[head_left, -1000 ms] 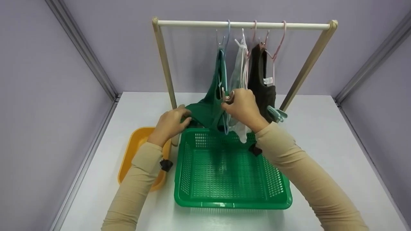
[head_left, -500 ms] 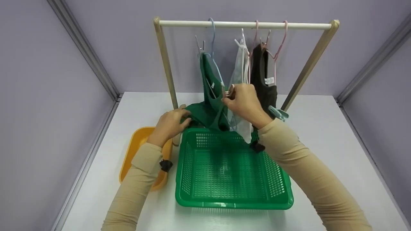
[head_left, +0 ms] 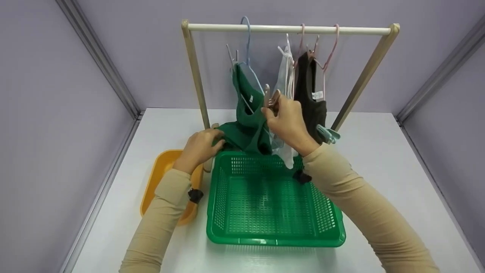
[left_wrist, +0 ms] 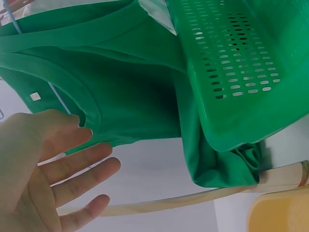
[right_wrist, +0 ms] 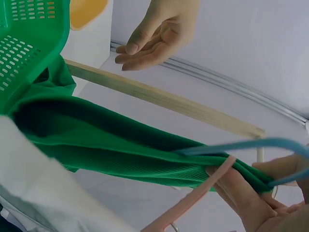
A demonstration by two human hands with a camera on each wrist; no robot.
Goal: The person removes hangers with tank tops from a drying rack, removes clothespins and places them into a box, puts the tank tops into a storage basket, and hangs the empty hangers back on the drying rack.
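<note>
A green sleeveless top [head_left: 244,131] hangs on a blue hanger [head_left: 248,43] from the rack's bar. My right hand [head_left: 290,120] pinches a pink clothespin [head_left: 266,95] at the top's near shoulder; the right wrist view shows the clothespin's pink arm [right_wrist: 195,200] across the green cloth. Another clip [head_left: 230,55] stands up at the far shoulder. My left hand [head_left: 200,148] is beside the top's lower left part, and in the left wrist view its fingers [left_wrist: 79,186] are spread with nothing between them. The top's bottom hangs down behind the green basket's [head_left: 276,242] back edge.
Right of the green top, a white garment [head_left: 282,81] and a dark top [head_left: 310,110] hang on hangers, with a teal clothespin [head_left: 328,134] on the dark one. An orange bin [head_left: 149,189] stands left of the basket. The rack's wooden left post [head_left: 196,76] rises behind my left hand.
The blue hanger has shifted left along the bar, and the green top has turned so its neckline shows. My right hand and the clothespin have risen slightly. The left hand stays about where it was.
</note>
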